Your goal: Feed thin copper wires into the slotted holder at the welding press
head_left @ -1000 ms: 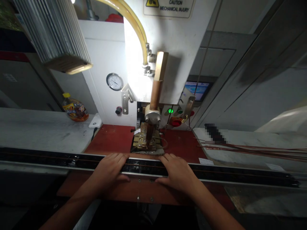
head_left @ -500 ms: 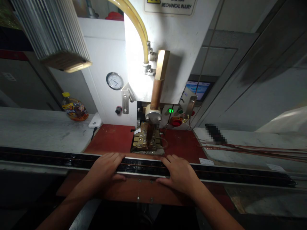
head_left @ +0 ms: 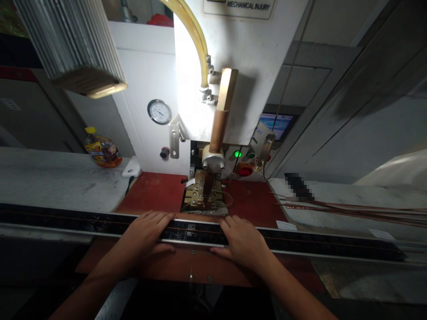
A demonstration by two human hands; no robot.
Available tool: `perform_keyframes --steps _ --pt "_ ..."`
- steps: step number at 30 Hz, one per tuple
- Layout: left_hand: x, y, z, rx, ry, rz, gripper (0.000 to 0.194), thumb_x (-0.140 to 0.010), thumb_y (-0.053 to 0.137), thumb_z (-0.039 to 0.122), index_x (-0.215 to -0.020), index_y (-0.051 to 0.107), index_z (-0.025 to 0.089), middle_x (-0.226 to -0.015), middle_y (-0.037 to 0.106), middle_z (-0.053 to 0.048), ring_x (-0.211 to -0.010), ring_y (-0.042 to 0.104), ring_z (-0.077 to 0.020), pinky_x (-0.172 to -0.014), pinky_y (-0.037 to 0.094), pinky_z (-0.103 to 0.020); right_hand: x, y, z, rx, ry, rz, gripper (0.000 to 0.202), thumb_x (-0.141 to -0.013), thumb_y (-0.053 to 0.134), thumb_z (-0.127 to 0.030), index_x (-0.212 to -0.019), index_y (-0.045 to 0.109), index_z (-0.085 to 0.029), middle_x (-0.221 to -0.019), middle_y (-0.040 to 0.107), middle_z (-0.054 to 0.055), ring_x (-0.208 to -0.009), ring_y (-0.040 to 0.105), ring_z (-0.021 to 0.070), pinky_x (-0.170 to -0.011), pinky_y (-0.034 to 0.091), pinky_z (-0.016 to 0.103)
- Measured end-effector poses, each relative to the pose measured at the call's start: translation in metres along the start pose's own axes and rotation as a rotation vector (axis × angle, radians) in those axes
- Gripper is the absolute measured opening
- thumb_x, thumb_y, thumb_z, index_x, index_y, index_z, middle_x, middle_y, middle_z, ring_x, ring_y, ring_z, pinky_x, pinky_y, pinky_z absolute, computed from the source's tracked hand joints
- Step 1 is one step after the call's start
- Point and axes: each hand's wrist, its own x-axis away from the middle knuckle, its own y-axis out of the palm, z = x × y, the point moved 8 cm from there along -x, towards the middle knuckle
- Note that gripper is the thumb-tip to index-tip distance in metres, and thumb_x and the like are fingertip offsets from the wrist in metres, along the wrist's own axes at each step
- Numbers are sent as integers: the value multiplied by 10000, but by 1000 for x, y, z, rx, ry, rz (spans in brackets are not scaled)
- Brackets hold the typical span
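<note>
A long black strip with pale edges [head_left: 200, 232] lies crosswise over the red-brown table, a thin copper-coloured line running along it. My left hand [head_left: 148, 233] grips it left of the middle, fingers over the far edge and thumb at the near edge. On the right, my right hand [head_left: 243, 240] holds the same strip in the same way. Between the hands a short stretch shows a small shiny patch. Just beyond the strip stands a brass clamp block [head_left: 204, 193], below a copper rod [head_left: 218, 131] of the white machine.
A bottle [head_left: 102, 150] and a white box [head_left: 131, 168] stand on the left counter. Copper rods [head_left: 350, 212], a pixelated dark object [head_left: 299, 186] and paper slips lie at right. A ribbed lamp [head_left: 76, 49] hangs upper left.
The strip has shifted slightly to the left. My right hand has moved a little left along with it, while my left hand stays nearly where it was.
</note>
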Motion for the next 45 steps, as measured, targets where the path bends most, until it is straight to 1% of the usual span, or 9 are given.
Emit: perform_keyframes --steps 6,11,14,17,22,27,31,38,45 --pt "-11 -5 31 18 91 24 711 -805 762 601 -1360 578 195 -1311 685 -132 -1179 645 -308 -1049 473 -447 -8 0 -9 -38 -16 -8 613 -831 685 -698 -1098 655 -148 -1050 697 128 -970 642 307 -830 508 411" --pt "-23 -5 59 103 159 34 698 -816 788 525 -1390 534 219 -1350 659 -111 -1223 618 -291 -1069 460 -432 -17 0 -21 -65 -3 -4 615 -829 684 -702 -1087 654 -144 -1065 703 139 -984 643 314 -849 512 420" --pt "-29 1 65 119 147 8 704 -802 804 508 -1378 535 205 -1355 654 -116 -1247 607 -297 -1070 458 -438 -24 0 -31 -94 -13 5 631 -832 694 -686 -1134 645 -135 -1081 704 142 -1005 641 312 -876 508 421" --pt "-31 8 60 117 129 -1 691 -806 790 533 -1362 543 205 -1329 667 -125 -1224 627 -301 -1042 480 -429 -31 1 -39 -124 -11 11 653 -828 694 -695 -1160 636 -136 -1087 702 139 -1004 641 307 -884 507 421" --pt "-29 14 50 109 144 37 571 -863 732 525 -1315 569 215 -1236 705 -119 -1142 674 -296 -1000 515 -413 -34 2 -43 -116 10 -13 661 -828 646 -750 -1079 648 -139 -1037 699 135 -970 640 313 -851 514 424" --pt "-27 11 48 135 131 24 597 -850 742 543 -1311 566 208 -1232 703 -114 -1135 671 -287 -1003 511 -406 -28 -6 -39 -143 24 -15 617 -827 709 -672 -1146 615 -152 -1084 698 123 -990 639 311 -854 504 419" --pt "-22 6 42 153 124 8 602 -837 759 541 -1308 563 220 -1236 702 -96 -1115 674 -278 -970 514 -393 -16 -10 -25 -146 60 -34 623 -800 763 -623 -1186 595 -164 -1127 694 126 -1023 640 320 -861 495 423" --pt "-11 7 17 29 72 -23 637 -796 792 554 -1280 587 195 -1205 717 -115 -1087 686 -308 -953 512 -404 7 -15 6 -78 53 -57 643 -770 758 -687 -1134 626 -173 -1060 700 109 -991 646 317 -828 497 424" --pt "-3 7 -3 9 12 -40 604 -774 828 488 -1259 613 199 -1191 722 -117 -1084 693 -312 -929 520 -396 15 -14 23 -57 102 -55 615 -758 779 -673 -1109 638 -188 -1079 681 103 -1010 636 305 -850 499 419"
